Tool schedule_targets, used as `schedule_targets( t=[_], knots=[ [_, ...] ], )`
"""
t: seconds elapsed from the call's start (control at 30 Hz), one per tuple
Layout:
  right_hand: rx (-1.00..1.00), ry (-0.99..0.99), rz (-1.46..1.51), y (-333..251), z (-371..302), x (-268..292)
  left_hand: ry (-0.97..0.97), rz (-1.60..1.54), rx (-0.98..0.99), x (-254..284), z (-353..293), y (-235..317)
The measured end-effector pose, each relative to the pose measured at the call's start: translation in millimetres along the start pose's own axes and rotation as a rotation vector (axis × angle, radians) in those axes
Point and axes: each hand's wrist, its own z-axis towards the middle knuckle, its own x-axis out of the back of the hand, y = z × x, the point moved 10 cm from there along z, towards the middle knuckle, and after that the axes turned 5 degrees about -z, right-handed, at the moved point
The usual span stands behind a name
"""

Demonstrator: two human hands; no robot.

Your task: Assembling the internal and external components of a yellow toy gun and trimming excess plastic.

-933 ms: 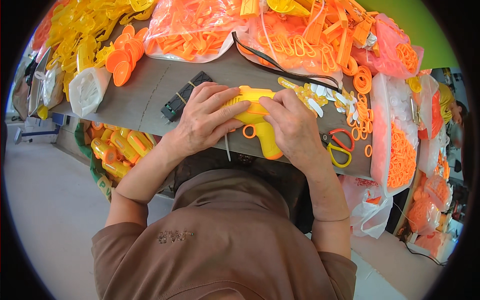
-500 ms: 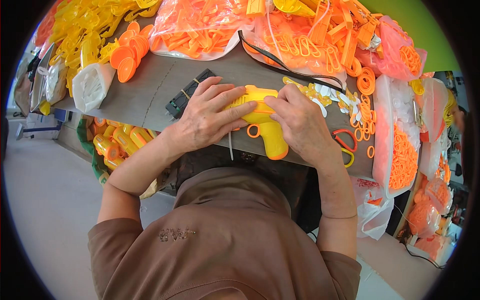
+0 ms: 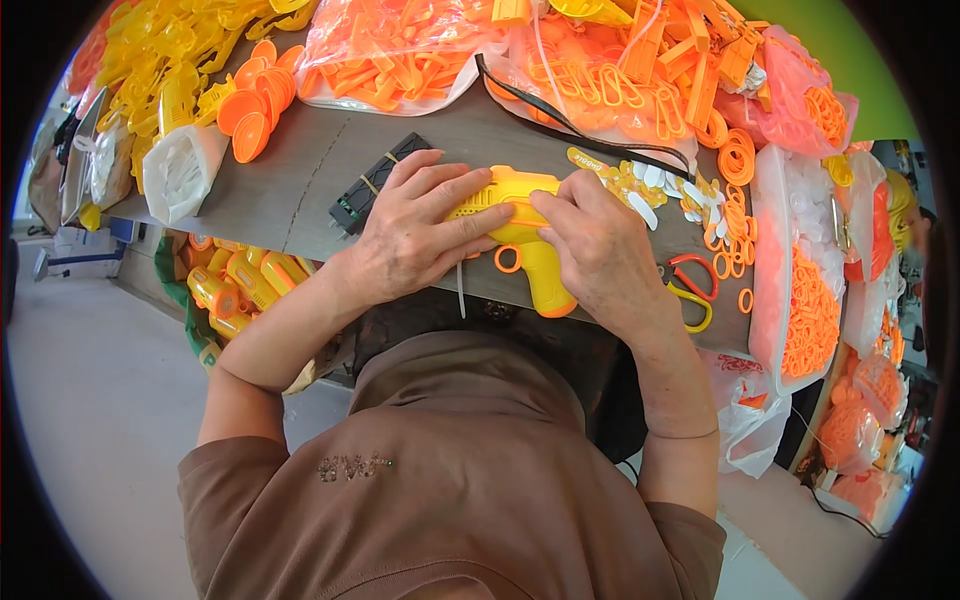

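Observation:
A yellow plastic toy gun with an orange trigger ring lies flat on the grey table, its handle pointing toward me. My left hand rests over its left half, fingers spread across the body. My right hand presses down on its right half with the fingertips on the top edge. Both hands hold the toy against the tabletop. A thin pale stick pokes out below my left hand.
A black rectangular block lies left of my hands. Bags and heaps of orange and yellow plastic parts line the far edge. Orange rings and small white and yellow pieces lie at right. A crate of yellow-orange toys sits below the table's left.
The view has shifted slightly. Both hands stay on the yellow toy gun in nearly the same grip, fingers only adjusting.

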Motion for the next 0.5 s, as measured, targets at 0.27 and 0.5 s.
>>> schedule_targets(
  t=[0.27, 0.5],
  knots=[
    [-0.097, 0.152, 0.14, 12.0, -8.0, 12.3, 0.03, -0.038, 0.033, 0.7, -2.4, -2.8],
    [-0.583, 0.171, 0.059, 134.0, -75.7, 20.8, 0.159, -0.276, 0.095, 7.1, -0.5, -9.6]
  ],
)
